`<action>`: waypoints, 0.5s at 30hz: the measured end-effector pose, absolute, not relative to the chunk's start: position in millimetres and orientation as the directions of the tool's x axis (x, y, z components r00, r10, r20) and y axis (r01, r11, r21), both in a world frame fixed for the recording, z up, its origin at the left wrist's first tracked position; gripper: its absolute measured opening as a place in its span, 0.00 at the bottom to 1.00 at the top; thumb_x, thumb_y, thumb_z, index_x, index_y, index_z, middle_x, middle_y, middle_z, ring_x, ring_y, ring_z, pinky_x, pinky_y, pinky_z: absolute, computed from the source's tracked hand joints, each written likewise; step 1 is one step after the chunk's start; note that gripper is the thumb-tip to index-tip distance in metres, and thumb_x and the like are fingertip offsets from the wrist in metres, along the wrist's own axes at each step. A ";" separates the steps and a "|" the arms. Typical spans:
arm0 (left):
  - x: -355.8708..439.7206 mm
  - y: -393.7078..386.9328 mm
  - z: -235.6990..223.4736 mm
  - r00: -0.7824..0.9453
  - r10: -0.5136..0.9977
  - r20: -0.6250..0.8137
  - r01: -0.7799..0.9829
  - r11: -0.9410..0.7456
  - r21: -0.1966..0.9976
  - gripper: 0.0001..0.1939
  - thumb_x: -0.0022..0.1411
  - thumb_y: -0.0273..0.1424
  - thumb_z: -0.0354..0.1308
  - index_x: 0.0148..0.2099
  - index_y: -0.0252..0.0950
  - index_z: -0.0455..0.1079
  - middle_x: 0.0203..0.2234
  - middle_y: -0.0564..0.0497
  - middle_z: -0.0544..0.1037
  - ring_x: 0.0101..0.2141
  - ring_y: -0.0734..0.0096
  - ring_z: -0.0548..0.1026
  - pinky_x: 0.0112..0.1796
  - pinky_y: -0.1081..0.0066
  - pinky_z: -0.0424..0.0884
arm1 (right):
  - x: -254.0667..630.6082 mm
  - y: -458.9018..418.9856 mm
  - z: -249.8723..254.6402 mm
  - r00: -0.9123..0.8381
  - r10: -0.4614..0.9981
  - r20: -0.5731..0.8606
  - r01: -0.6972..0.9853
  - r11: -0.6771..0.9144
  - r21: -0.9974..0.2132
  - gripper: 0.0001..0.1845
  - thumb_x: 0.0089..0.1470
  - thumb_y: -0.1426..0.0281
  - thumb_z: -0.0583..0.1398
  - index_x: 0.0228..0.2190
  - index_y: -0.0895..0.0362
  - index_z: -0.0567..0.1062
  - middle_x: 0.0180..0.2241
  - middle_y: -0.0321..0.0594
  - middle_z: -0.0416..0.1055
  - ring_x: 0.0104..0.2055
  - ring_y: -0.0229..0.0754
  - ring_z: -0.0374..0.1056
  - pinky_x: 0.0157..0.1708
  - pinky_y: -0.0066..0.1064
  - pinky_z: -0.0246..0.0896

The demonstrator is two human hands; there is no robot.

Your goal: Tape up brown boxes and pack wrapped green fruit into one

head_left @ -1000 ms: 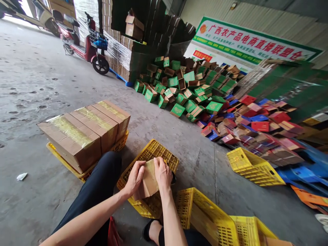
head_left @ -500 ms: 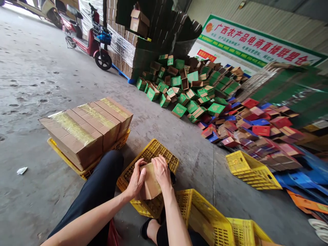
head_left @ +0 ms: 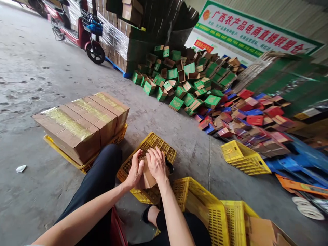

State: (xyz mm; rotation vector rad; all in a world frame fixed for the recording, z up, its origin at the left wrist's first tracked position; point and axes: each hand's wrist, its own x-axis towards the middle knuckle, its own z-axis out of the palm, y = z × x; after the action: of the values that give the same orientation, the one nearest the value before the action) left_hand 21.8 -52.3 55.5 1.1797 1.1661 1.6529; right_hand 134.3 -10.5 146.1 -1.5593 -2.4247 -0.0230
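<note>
A small brown cardboard box [head_left: 148, 178] sits on an upturned yellow plastic crate [head_left: 164, 142] between my knees. My left hand [head_left: 135, 169] wraps its left edge, thumb on the near side and fingers bent over the far side. Across the top and right part lies my right hand [head_left: 155, 164], fingers stretched forward. A black rounded object [head_left: 169, 165], partly hidden, is just right of that hand; its kind I cannot make out.
Several taped cartons [head_left: 84, 119] stand on a yellow crate to my left. Yellow crates [head_left: 202, 205] with cardboard inside are at my right knee. Another yellow crate [head_left: 243, 159] lies farther right. Beyond are heaped green boxes [head_left: 176, 102], red and blue boxes [head_left: 255, 120] and a scooter [head_left: 77, 32].
My right hand has shifted from the box's right edge to lie flatter across its top. My left hand stays at the left edge. The camera view has shifted slightly.
</note>
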 end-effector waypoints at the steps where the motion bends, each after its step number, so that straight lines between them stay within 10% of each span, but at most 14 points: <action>1: 21.5 -53.0 56.4 -0.261 0.934 0.243 -0.084 -0.273 0.958 0.27 0.77 0.43 0.46 0.72 0.43 0.52 0.64 0.40 0.65 0.62 0.58 0.68 0.65 0.50 0.60 | 138.8 -16.4 143.1 -0.350 0.904 0.244 0.917 0.384 -0.109 0.26 0.74 0.59 0.47 0.60 0.57 0.73 0.64 0.50 0.70 0.71 0.56 0.55 0.69 0.55 0.47; 9: 18.2 -56.1 62.2 -0.243 0.948 0.205 -0.052 -0.224 0.973 0.26 0.77 0.41 0.44 0.72 0.42 0.53 0.60 0.42 0.71 0.60 0.59 0.70 0.64 0.52 0.61 | 196.6 -86.0 86.7 0.043 0.923 0.382 0.921 0.111 -0.373 0.44 0.68 0.44 0.47 0.73 0.60 0.51 0.74 0.57 0.47 0.75 0.61 0.46 0.69 0.58 0.51; 15: 12.0 -53.1 64.4 -0.211 0.959 0.189 -0.027 -0.199 0.980 0.26 0.76 0.43 0.44 0.70 0.40 0.58 0.57 0.42 0.74 0.56 0.59 0.73 0.61 0.54 0.65 | 203.4 -114.6 27.7 0.289 0.952 0.099 0.620 -0.108 -0.777 0.46 0.68 0.43 0.40 0.73 0.62 0.48 0.74 0.55 0.50 0.74 0.54 0.50 0.69 0.48 0.54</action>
State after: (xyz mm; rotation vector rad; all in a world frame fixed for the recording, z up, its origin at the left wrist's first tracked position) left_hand 12.0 -53.1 64.4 1.2095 1.2257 1.5342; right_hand 203.4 -114.6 27.7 -1.8192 -1.4172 0.5684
